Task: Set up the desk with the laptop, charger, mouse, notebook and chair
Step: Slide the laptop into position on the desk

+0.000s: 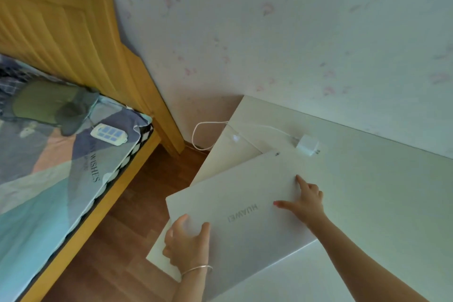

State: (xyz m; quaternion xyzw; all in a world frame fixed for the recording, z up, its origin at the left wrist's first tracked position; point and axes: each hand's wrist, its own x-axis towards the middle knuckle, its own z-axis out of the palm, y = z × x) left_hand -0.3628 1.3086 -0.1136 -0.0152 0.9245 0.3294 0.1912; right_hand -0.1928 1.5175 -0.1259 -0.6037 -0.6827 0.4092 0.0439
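A closed silver laptop lies skewed on the white desk, its left corner jutting past the desk's left edge. My left hand grips that overhanging near-left edge, thumb on the lid. My right hand rests on the lid's right side with fingers spread and straight. A white charger lies on the desk behind the laptop; its white cable loops off the desk's left edge toward the floor. No mouse, notebook or chair shows.
A wooden bed with patterned bedding stands to the left, a white-and-blue remote lying on it. Brown wooden floor runs between bed and desk. A floral-papered wall backs the desk.
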